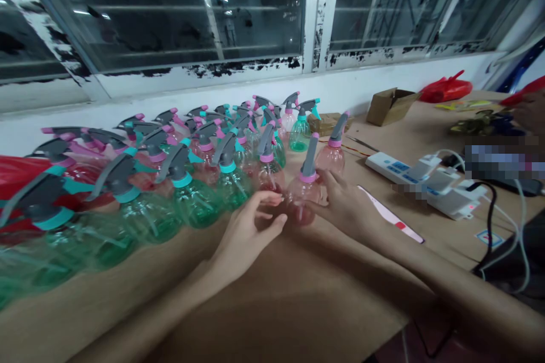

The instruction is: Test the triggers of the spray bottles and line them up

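Note:
My right hand (343,198) is wrapped around the side of a pink spray bottle (301,195) with a grey trigger head and a pink collar. The bottle stands upright at the front of the group. To its left my left hand (249,224) hovers, fingers apart and curved toward the bottle, holding nothing. Just behind, another pink spray bottle (331,153) stands beside my right fingers. Near my left fingertips is a reddish spray bottle (269,173), and a green spray bottle (234,181) stands left of it.
Rows of green and pink spray bottles (198,201) fill the table's left side. On the right lie a white power strip (421,181) with plugs and cables and a white-and-red flat strip (389,212). An open cardboard box (389,108) and a red bag (445,89) stand at the back.

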Motion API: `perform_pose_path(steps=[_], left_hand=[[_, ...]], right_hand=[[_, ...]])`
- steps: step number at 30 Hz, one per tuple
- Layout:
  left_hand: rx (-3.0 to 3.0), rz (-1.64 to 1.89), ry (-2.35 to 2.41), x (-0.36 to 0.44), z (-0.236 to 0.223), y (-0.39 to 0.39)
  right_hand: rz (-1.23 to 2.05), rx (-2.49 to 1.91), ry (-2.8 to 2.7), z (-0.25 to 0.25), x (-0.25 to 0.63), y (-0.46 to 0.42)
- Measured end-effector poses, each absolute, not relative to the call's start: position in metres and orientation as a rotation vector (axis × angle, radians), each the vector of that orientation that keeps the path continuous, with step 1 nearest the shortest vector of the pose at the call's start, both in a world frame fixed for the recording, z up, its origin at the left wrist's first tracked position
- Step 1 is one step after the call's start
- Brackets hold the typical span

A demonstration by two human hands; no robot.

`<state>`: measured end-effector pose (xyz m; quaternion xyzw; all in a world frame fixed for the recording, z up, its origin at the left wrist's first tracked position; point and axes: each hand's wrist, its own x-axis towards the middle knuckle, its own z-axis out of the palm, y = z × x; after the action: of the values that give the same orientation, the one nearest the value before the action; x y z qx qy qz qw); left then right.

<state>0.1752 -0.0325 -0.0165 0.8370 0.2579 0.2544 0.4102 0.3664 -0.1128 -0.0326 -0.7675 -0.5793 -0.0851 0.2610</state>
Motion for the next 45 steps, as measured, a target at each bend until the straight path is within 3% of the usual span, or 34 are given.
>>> perform_pose_path(steps=[7, 16, 32, 45], left_hand=[[2.117, 0.739, 0.555, 0.169, 0.001, -0.038], [2.115, 0.746, 0.671, 0.114, 0.01, -0.034], [2.032, 0.917, 0.601, 0.078, 0.009, -0.02], [2.013, 0.767, 0.571, 0.077, 0.011, -0.018]], right_hand=[[-0.134, -1.783, -1.804, -0.033, 0.309, -0.13], [0.419, -1.52, -1.721, -0.04, 0.243, -0.111], [0.406, -1.165, -1.81, -0.063, 0.204, -0.081], [0.499, -1.158, -1.95, -0.072, 0.226, -0.082]])
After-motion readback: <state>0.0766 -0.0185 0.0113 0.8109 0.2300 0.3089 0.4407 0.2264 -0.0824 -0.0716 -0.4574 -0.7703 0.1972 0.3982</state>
